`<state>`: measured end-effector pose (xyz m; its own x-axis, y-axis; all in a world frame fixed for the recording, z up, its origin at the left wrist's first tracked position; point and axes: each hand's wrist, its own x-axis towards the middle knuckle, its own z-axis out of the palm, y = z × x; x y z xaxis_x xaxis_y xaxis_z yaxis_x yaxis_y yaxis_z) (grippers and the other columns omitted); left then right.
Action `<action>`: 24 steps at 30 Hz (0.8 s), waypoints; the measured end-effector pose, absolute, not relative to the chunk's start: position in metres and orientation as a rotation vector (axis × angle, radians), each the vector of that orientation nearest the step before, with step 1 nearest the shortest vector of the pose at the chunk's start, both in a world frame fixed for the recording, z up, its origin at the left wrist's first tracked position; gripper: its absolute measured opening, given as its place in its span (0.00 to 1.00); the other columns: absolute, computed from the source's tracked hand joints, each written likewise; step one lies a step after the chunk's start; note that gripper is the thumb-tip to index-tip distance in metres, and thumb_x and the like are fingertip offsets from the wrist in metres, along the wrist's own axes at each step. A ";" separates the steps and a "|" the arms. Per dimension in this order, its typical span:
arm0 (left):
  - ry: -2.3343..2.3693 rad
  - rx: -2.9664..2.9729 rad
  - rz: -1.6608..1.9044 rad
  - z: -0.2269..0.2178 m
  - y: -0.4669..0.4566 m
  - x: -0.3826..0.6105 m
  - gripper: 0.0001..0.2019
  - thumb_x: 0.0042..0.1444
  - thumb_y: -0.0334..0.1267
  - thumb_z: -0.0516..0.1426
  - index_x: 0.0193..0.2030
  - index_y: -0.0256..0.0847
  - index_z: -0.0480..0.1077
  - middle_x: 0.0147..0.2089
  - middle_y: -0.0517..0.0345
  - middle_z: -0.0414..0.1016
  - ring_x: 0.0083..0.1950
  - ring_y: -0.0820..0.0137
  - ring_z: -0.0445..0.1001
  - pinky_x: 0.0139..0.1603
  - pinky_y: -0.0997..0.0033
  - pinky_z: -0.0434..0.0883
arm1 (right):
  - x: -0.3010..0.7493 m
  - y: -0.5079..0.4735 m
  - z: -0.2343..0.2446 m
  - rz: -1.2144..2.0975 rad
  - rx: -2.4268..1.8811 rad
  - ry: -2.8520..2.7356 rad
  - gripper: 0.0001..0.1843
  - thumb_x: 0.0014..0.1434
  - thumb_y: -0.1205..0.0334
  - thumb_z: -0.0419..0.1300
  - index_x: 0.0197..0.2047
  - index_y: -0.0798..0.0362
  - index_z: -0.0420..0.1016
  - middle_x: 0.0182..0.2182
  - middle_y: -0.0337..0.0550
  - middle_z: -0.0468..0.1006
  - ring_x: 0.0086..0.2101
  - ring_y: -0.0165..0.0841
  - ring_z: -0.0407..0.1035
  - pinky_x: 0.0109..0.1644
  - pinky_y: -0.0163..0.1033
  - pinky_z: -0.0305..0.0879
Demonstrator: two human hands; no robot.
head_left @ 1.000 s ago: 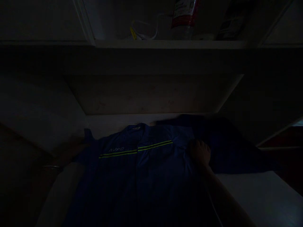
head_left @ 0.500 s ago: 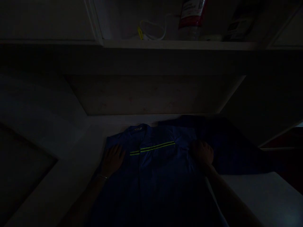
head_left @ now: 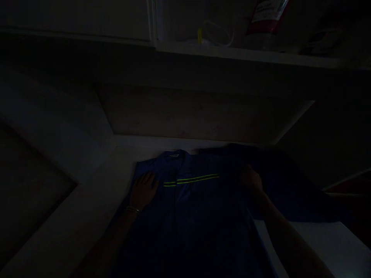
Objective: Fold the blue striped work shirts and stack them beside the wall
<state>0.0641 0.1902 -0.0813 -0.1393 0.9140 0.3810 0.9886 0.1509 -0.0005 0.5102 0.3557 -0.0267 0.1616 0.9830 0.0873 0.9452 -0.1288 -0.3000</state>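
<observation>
A dark blue work shirt point(head_left: 197, 208) with yellow-green stripes across the chest lies spread front up, collar away from me. My left hand point(head_left: 144, 189) rests flat on its left shoulder and chest area, fingers outstretched, a bracelet on the wrist. At the other shoulder, my right hand point(head_left: 251, 178) is closed on the shirt's cloth near the sleeve; its fingertips are hard to see in the dim light. More dark blue cloth point(head_left: 290, 193) lies to the right, beyond and under that hand; whether it is one garment with the shirt, I cannot tell.
The scene is very dark. A white tabletop point(head_left: 315, 239) lies beneath the clothing, with a panel point(head_left: 185, 116) behind it. Overhead, a shelf point(head_left: 246, 54) holds a red-labelled bottle point(head_left: 266, 17) and a white cable point(head_left: 223, 33) with a yellow tag.
The view has tilted and shifted, moving the shelf right in the picture. My right hand has pulled slightly on the shirt's shoulder; my left hand stays flat on the cloth.
</observation>
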 end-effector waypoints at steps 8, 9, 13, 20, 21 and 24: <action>-2.145 -1.812 -0.365 -0.081 0.189 0.065 0.25 0.67 0.50 0.44 0.63 0.42 0.68 0.67 0.48 0.67 0.67 0.57 0.64 0.68 0.51 0.58 | 0.415 0.303 0.036 -0.251 -1.704 -2.365 0.20 0.67 0.64 0.45 0.57 0.50 0.69 0.47 0.53 0.78 0.36 0.40 0.77 0.37 0.41 0.67; -2.145 -1.810 -0.365 -0.081 0.189 0.064 0.25 0.67 0.50 0.44 0.63 0.42 0.68 0.67 0.48 0.66 0.67 0.58 0.64 0.68 0.51 0.57 | 0.401 0.294 0.035 -0.258 -1.627 -2.447 0.20 0.66 0.66 0.45 0.57 0.50 0.70 0.46 0.53 0.78 0.35 0.39 0.77 0.36 0.40 0.67; -2.138 -1.816 -0.365 -0.081 0.189 0.064 0.26 0.67 0.51 0.44 0.63 0.41 0.68 0.68 0.48 0.66 0.67 0.57 0.63 0.68 0.51 0.57 | 0.365 0.276 0.018 0.059 -1.181 -2.674 0.19 0.67 0.56 0.52 0.58 0.48 0.71 0.48 0.49 0.80 0.42 0.40 0.77 0.44 0.41 0.71; -2.119 -1.809 -0.345 -0.080 0.188 0.065 0.24 0.67 0.50 0.45 0.63 0.43 0.68 0.67 0.48 0.66 0.67 0.56 0.64 0.67 0.50 0.58 | 0.387 0.298 -0.038 0.054 -1.211 -2.461 0.24 0.69 0.52 0.49 0.64 0.51 0.66 0.65 0.51 0.64 0.64 0.44 0.59 0.66 0.56 0.55; -2.121 -1.806 -0.341 -0.079 0.188 0.065 0.24 0.67 0.50 0.45 0.63 0.43 0.68 0.67 0.48 0.67 0.66 0.56 0.64 0.67 0.50 0.59 | 0.391 0.300 -0.050 0.012 -1.233 -2.503 0.24 0.69 0.52 0.49 0.64 0.50 0.66 0.66 0.50 0.62 0.66 0.46 0.55 0.67 0.62 0.50; -2.106 -1.772 -0.344 -0.071 0.187 0.073 0.24 0.67 0.50 0.45 0.61 0.42 0.70 0.68 0.45 0.66 0.67 0.53 0.63 0.67 0.45 0.57 | 0.399 0.302 -0.077 -0.014 -1.263 -2.477 0.24 0.69 0.54 0.48 0.65 0.49 0.64 0.66 0.49 0.63 0.66 0.44 0.54 0.68 0.66 0.44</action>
<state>0.0727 0.1870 -0.0713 -0.1446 0.8930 0.4262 0.9822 0.1816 -0.0473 0.3992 0.3025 -0.0769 -0.5362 0.7812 0.3196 0.7849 0.6008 -0.1518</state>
